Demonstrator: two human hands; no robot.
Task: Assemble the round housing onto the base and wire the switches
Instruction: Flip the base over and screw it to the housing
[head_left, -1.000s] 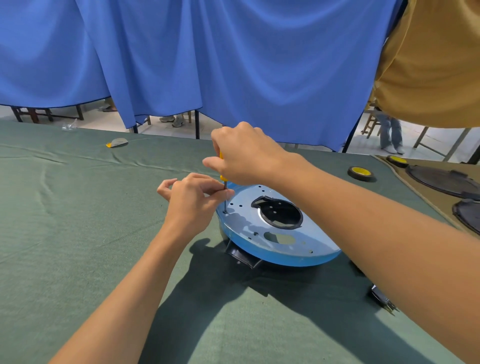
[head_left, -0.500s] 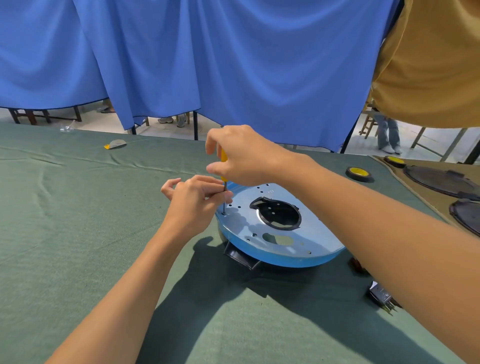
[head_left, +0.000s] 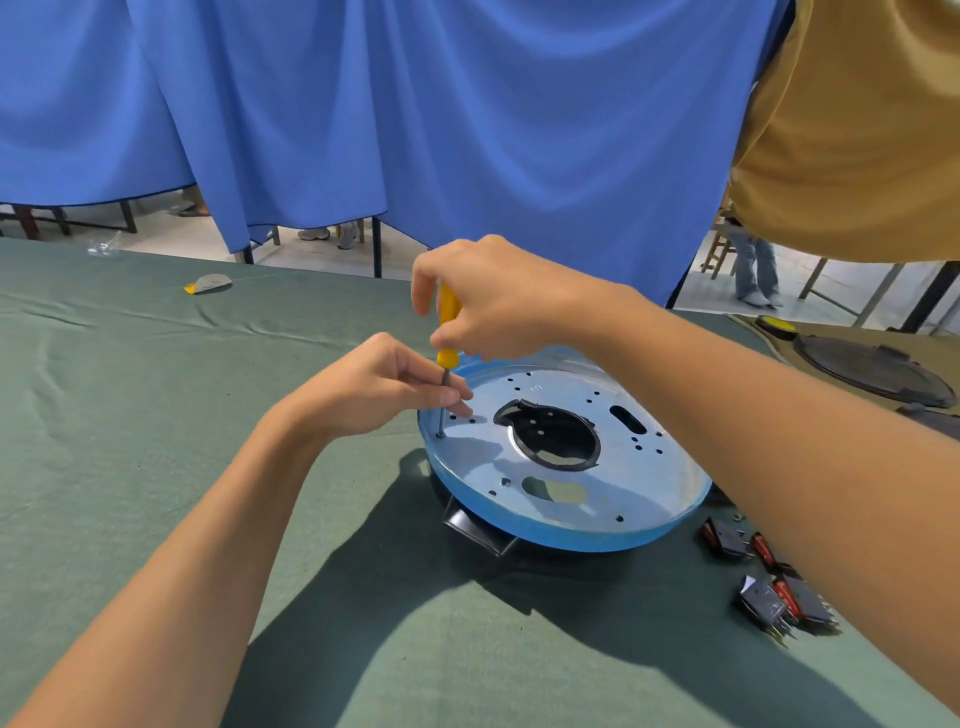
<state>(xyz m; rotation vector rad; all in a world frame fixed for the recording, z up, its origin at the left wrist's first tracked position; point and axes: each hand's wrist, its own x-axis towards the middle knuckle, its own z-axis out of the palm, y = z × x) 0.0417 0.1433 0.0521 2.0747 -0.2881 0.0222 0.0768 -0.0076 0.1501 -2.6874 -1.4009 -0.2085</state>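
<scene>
Looked down over two bare forearms at a table draped in green cloth (head_left: 156, 467). Gripped a yellow-handled screwdriver (head_left: 448, 317) in the right hand (head_left: 488, 301), fingers curled round the handle, shaft upright. Pinched the steel shaft just below the handle with the left hand (head_left: 379, 389) - thumb and fingertips closed on it. Set the tip on a small screw head (head_left: 440, 434) at the left rim of the housing (head_left: 571, 499).

Found the housing on the cloth, a little right of centre: a round silver plate with a blue edge, dotted with small holes, with a large round opening in the middle and black plastic visible through it. Sat on top of a black base (head_left: 475, 530), with a boxy black part jutting out underneath at the near left.

Noted a cluster of switches (head_left: 774, 597) - red rockers, metal terminals - lying loose on the cloth just right of the housing, partly hidden behind the right forearm. Farther right, on a tan mat: dark discs (head_left: 872, 371) and a yellow-capped wheel (head_left: 776, 326). Behind the table, a blue curtain (head_left: 467, 130).
</scene>
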